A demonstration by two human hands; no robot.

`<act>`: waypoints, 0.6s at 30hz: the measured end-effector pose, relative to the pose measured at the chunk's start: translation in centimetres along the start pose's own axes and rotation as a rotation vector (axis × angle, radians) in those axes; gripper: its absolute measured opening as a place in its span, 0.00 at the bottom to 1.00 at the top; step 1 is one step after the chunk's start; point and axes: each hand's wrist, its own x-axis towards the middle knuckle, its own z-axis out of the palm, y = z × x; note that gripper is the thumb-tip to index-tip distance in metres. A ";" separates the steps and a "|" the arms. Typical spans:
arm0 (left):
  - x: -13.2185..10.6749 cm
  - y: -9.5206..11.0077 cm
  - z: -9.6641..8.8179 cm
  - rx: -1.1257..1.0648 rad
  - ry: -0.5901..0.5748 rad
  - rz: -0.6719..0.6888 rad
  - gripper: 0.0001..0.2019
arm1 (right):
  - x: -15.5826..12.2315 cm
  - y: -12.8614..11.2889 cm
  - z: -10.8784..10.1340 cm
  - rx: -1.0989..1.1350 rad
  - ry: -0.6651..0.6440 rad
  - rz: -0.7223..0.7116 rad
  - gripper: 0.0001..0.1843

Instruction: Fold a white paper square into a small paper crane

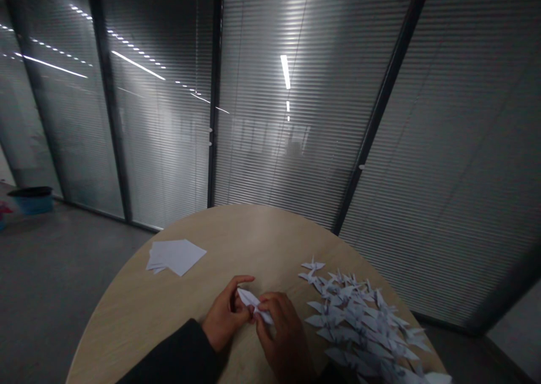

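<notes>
A small folded piece of white paper, pointed at its upper left end, is held between both hands above the table. My left hand grips its left side with the thumb below and the index finger stretched out past the top. My right hand pinches its lower right part, with the thumb and fingers covering some of the folds. Close to the right hand lies a large group of white paper cranes, their wings spread.
The round wooden table stands before a glass wall with blinds. Several loose white paper sheets lie stacked at the table's left. A blue bucket with a dark rim stands on the floor at far left.
</notes>
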 end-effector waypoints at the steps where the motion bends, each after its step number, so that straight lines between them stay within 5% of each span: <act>1: 0.0 -0.1 -0.1 -0.001 0.006 0.000 0.28 | 0.0 0.1 0.0 0.001 -0.002 -0.001 0.09; 18: 0.1 -0.1 0.0 -0.123 -0.002 0.018 0.29 | -0.1 1.0 0.0 0.154 0.024 0.155 0.09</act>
